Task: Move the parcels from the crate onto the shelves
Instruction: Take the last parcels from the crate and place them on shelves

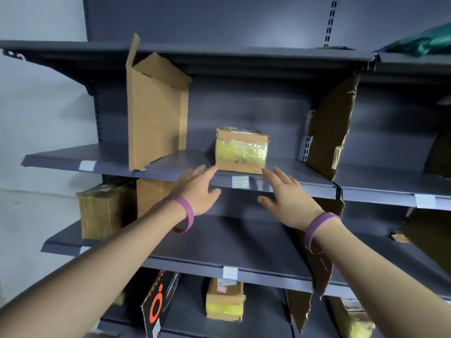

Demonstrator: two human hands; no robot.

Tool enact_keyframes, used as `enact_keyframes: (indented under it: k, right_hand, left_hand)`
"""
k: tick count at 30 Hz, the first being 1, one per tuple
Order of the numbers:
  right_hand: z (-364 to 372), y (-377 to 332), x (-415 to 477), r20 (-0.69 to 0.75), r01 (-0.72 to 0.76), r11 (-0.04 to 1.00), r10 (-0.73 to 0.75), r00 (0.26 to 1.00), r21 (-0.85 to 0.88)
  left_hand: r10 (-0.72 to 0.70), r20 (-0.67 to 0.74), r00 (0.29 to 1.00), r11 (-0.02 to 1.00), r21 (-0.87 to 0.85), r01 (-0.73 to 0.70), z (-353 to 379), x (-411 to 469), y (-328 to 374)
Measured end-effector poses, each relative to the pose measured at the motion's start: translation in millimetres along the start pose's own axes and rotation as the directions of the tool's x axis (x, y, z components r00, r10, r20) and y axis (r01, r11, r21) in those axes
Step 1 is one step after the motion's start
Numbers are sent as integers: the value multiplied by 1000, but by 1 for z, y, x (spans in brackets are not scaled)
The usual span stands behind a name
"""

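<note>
The yellow-taped parcel (241, 151) stands on the middle shelf (175, 162); left hand (197, 191) and right hand (290, 198), fingers straight, grip nothing beside it; a second parcel (225, 301) sits lower; the crate is unseen, so what is left is unclear.

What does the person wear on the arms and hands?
No sleeves and no gloves show; the arms are bare up to the frame edge. The left hand has a smooth purple wristband at its wrist, and the right hand has a matching purple band. No markings show on either.
</note>
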State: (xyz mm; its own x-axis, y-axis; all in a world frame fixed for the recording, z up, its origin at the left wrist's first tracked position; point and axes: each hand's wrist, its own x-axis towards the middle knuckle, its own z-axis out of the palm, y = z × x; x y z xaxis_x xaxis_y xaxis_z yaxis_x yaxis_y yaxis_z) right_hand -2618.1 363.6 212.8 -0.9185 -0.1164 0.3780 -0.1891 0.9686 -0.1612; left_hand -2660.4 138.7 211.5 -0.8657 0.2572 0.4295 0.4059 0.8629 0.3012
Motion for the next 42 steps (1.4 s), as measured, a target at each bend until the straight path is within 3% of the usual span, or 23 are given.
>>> enact_keyframes:
  k: [11, 15, 20, 31, 35, 38, 42]
  right_hand:
    - [15, 10, 92, 43, -89, 995, 90, 995, -36]
    - [27, 17, 101, -30, -63, 997, 64, 998, 34]
    - [36, 27, 109, -87, -44, 994, 52, 995, 96]
    - [51, 29, 110, -193, -90, 996, 83, 978, -29]
    - [43, 26, 100, -196, -55, 985, 87, 977, 165]
    - [37, 28, 76, -213, -40, 974, 88, 973, 223]
    - [30, 43, 26, -212, -6, 972, 57, 976, 234]
  left_hand:
    - [89, 3, 996, 996, -24, -89, 36, 105, -25]
    - [119, 46, 992, 989, -97, -114, 47, 120, -33]
    - [117, 56, 992, 992, -50, -114, 53, 131, -34]
    - [175, -86, 981, 984, 53, -171, 64, 133, -36]
    - [161, -189, 969, 974, -127, -187, 54, 120, -29]
    - [242, -333, 911, 944, -136, -301, 53, 100, -11]
    - [251, -313, 916, 909, -248, -334, 63, 71, 34]
